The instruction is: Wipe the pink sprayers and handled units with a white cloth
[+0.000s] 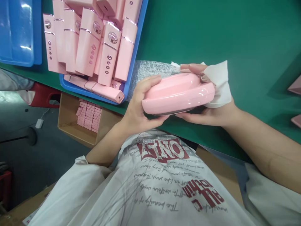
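Note:
Between both hands, above the green table, is a glossy pink rounded plastic casing (178, 94) with a dark strip along its underside. My left hand (141, 105) grips its left end, thumb below and fingers over the top. At the right end, my right hand (211, 114) holds the casing together with a crumpled white cloth (218, 84); some of its fingers are hidden behind the cloth. Bubble wrap (150, 69) lies on the table just behind the casing.
A blue tray (135, 53) heaped with pink box-shaped devices (109, 53) stands at the left. Beyond it are empty-looking blue trays (17, 34). Below the table edge, a cardboard box (67, 116) holds small pink pieces (89, 116). Pink parts (295, 86) show at the right edge.

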Demonstrator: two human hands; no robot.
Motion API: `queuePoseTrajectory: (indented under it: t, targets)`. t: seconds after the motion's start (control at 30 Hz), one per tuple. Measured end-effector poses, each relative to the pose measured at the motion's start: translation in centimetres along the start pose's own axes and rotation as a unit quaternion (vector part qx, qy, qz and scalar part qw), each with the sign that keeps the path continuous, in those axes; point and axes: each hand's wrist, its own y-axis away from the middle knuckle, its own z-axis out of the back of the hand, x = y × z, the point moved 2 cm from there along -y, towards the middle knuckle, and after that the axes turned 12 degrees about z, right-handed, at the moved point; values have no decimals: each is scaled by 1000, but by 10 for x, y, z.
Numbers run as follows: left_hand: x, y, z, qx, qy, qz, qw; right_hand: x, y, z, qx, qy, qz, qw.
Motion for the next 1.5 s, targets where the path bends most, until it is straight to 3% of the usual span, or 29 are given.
queuePoseTrajectory:
  t: [0.07,0.23,0.67,0.87,0.93,1.07,1.17,1.23,1.4,1.5]
  targets:
    - [1,0,-1,2,3,25,1000,0,0,1,6,3,-1,1000]
    - [-1,1,-2,-12,43,-18,999,2,-3,2,-2,-9,-1,1000]
    - [-3,1,-3,-10,33,-41,999,1,-1,3,-11,-18,16,1000]
    - [-30,-9,12,-42,-38,-31,998,-2,6,0,-32,-67,0,997]
    - [-41,-14,12,-22,-65,-20,997,-4,11,0,-82,-49,-17,995]
    - [-51,-18,9,18,-77,-4,997,-10,21,3,-116,26,-29,992]
    - [-48,-12,6,-1,-47,-17,999,-11,21,8,-77,131,-52,987]
    - [-45,-6,5,-18,-27,-29,999,-4,15,10,-70,183,-3,981]
    - [-44,0,0,-35,-27,-3,999,35,-8,8,-107,237,204,944]
    - [-57,1,-4,-18,-36,-43,998,66,-11,9,-6,230,270,935]
